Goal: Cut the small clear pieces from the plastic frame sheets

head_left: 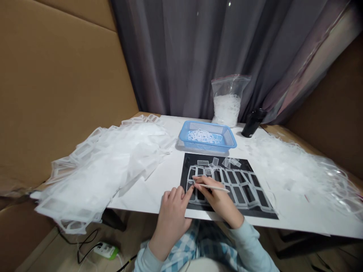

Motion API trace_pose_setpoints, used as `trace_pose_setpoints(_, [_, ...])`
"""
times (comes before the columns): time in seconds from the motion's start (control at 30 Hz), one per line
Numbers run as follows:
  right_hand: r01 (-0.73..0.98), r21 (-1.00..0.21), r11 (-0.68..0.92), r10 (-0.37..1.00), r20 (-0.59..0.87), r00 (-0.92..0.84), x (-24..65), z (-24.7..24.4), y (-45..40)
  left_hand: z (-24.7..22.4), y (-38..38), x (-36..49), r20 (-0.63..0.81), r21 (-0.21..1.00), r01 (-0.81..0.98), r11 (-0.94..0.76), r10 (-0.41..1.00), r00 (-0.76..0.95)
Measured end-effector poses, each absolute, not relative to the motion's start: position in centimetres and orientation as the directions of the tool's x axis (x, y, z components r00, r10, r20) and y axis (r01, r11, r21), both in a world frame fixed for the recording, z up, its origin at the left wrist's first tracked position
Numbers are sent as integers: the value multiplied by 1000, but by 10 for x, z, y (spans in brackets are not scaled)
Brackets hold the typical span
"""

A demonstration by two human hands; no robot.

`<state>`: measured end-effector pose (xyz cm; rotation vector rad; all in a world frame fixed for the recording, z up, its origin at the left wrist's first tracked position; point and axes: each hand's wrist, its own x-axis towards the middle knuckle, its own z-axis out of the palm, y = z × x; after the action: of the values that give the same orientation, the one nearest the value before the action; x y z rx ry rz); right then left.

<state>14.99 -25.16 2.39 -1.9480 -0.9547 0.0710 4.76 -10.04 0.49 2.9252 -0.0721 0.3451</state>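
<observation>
On a black mat [185, 162] lies a translucent sheet of rectangular frames [246, 206] in two rows. My right hand [222, 202] is closed around a slim white pen-shaped tool [214, 187], its tip end over the sheet's left part. The tip is too small to make out. My left hand [173, 211] rests at the mat's near left edge. Its index finger stretches onto the sheet close to the tool tip, the thumb apart and the other fingers loosely bent. Several small loose clear rectangles [203, 163] lie along the mat's far side.
Behind the mat stands a blue basket [231, 141] with thin white frames inside. A zip bag [227, 107] of white pieces and a black bottle [253, 122] are farther back. Piled translucent sheets [113, 158] cover the left side, overhanging the table edge; clear scraps [295, 170] heap at right.
</observation>
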Motion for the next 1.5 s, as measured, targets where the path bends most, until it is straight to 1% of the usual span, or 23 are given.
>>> trace_pose_setpoints(0.2, [749, -583, -314, 750, 331, 573, 152, 31, -248, 3, -98, 48, 226, 189, -78, -979, -33, 974])
trace_pose_setpoints(0.3, [788, -533, -308, 762, 358, 540, 153, 27, -247, 3, -98, 48, 228, 193, -79, -978, -34, 973])
trace_pose_setpoints(0.37, [792, -522, -315, 742, 385, 549, 155, 23, -248, 3, -98, 48, 228, 197, -80, -977, -34, 973])
trace_pose_setpoints(0.47, [775, -540, -329, 684, 430, 589, 158, 20, -251, 4, -98, 47, 232, 211, -83, -974, -32, 972])
trace_pose_setpoints(0.63, [715, -621, -320, 544, 497, 676, 157, 24, -258, 2, -99, 45, 263, 254, -94, -963, -25, 965])
trace_pose_setpoints(0.8, [617, -713, -332, 459, 449, 766, 155, 20, -264, 7, -98, 39, 324, 326, -166, -931, -55, 944])
trace_pose_setpoints(0.9, [575, -741, -346, 427, 422, 800, 155, 16, -268, 12, -96, 38, 362, 400, -227, -888, -75, 929])
trace_pose_setpoints(0.97, [562, -747, -354, 412, 415, 811, 153, 15, -271, 15, -96, 39, 374, 420, -233, -877, -67, 925])
trace_pose_setpoints(1.1, [542, -754, -371, 391, 403, 828, 145, 16, -283, 15, -99, 42, 414, 386, -242, -890, -68, 908])
trace_pose_setpoints(1.23, [486, -779, -397, 389, 337, 857, 138, 17, -297, 13, -105, 44, 456, 382, -252, -889, -56, 888])
trace_pose_setpoints(1.33, [472, -787, -396, 403, 313, 860, 136, 18, -304, 14, -111, 48, 502, 301, -322, -898, -138, 854])
trace_pose_setpoints(1.4, [477, -784, -397, 408, 314, 857, 135, 20, -307, 14, -115, 50, 487, 241, -371, -897, -219, 846])
trace_pose_setpoints(1.47, [474, -777, -415, 372, 330, 868, 132, 25, -308, 15, -117, 51, 454, 225, -389, -893, -257, 853])
trace_pose_setpoints(1.5, [470, -772, -428, 331, 350, 876, 131, 29, -308, 16, -117, 52, 445, 230, -389, -892, -259, 857])
